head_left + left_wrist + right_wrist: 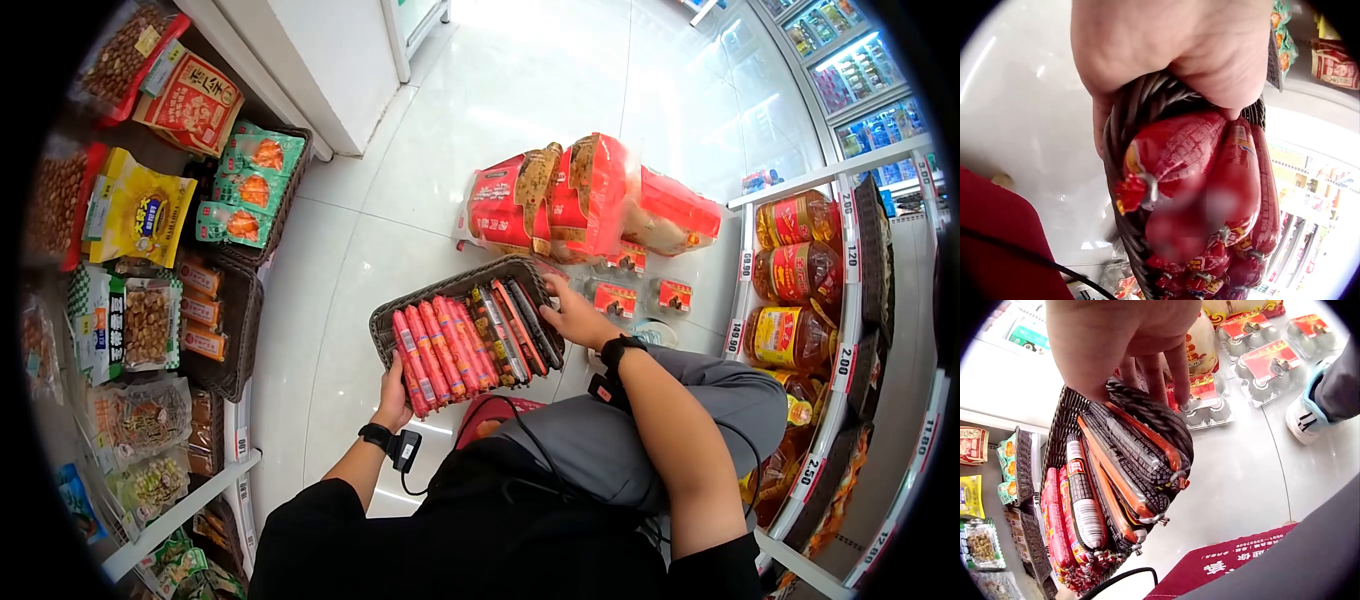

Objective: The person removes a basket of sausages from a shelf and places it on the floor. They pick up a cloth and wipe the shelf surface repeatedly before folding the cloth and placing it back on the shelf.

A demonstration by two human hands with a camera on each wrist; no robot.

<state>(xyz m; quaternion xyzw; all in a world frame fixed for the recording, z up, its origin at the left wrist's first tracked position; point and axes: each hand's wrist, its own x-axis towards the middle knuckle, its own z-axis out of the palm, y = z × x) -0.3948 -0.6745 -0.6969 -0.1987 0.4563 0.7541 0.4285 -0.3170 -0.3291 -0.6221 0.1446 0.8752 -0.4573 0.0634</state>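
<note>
A dark woven basket [440, 283] is held tilted in front of the body. It carries a row of red-wrapped sausages [437, 350] on its left side and dark-wrapped sausages [503, 328] on its right. My left hand [393, 402] grips the basket's near-left end, thumb inside the rim in the left wrist view, beside the red sausages. At the opposite end my right hand [578, 318] holds the rim, its fingers over the outside in the right wrist view. Clipped sausage ends [1160, 519] face toward the body.
Large red bags [590, 195] stand on the tiled floor ahead, with clear egg-type packs [612, 298] beside them. Shelves of packaged snacks [148, 208] line the left. Oil bottles [785, 335] fill the right shelf. A dark red printed mat or stool [1222, 565] lies below.
</note>
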